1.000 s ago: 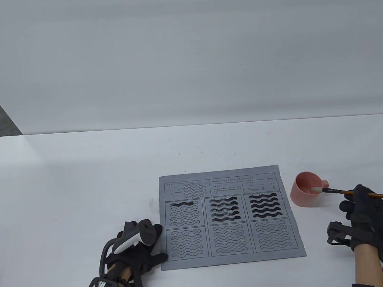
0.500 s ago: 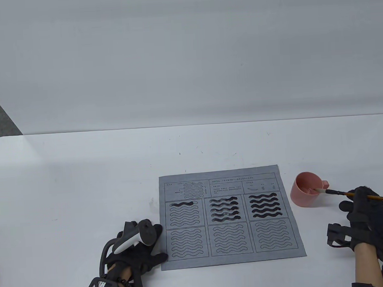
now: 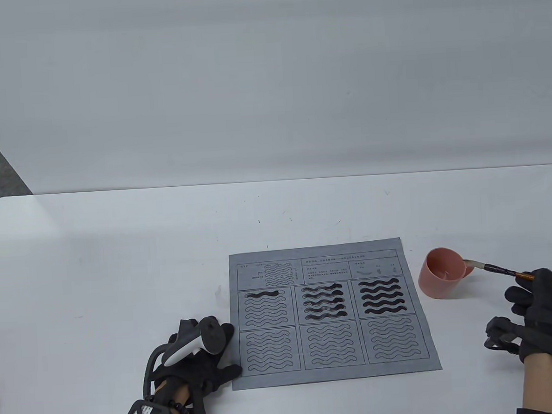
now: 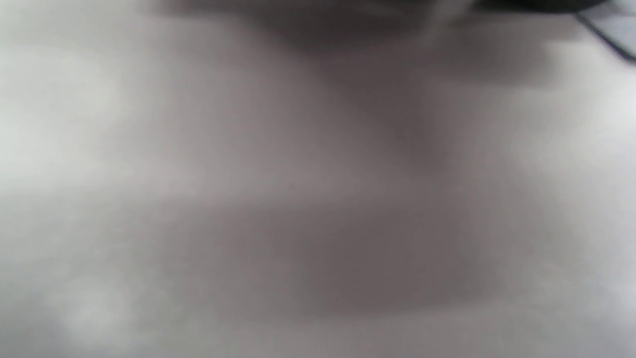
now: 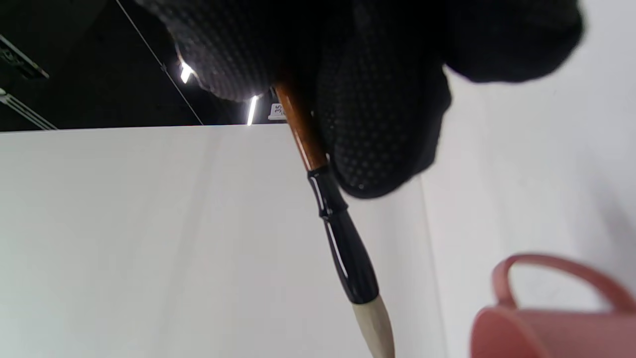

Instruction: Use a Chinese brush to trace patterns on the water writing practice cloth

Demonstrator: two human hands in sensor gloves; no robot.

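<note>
The grey practice cloth (image 3: 331,313) lies flat on the white table (image 3: 120,254), printed with six boxes of wavy outlines. The top right and top middle boxes are dark with wet strokes, and one stroke is dark in the top left box. My right hand (image 3: 542,314) grips the brown-handled brush (image 3: 509,272) right of the cloth. Its pale tip sits at the rim of the pink cup (image 3: 441,273). The brush (image 5: 338,233) and cup (image 5: 551,318) also show in the right wrist view. My left hand (image 3: 201,359) rests on the cloth's lower left edge.
The left wrist view is a blur of pale table surface. A white wall panel (image 3: 268,76) stands behind the table's far edge.
My right hand has drawn back to the right and the brush tip has lifted out of the cup to its right rim. The left hand has not moved.
</note>
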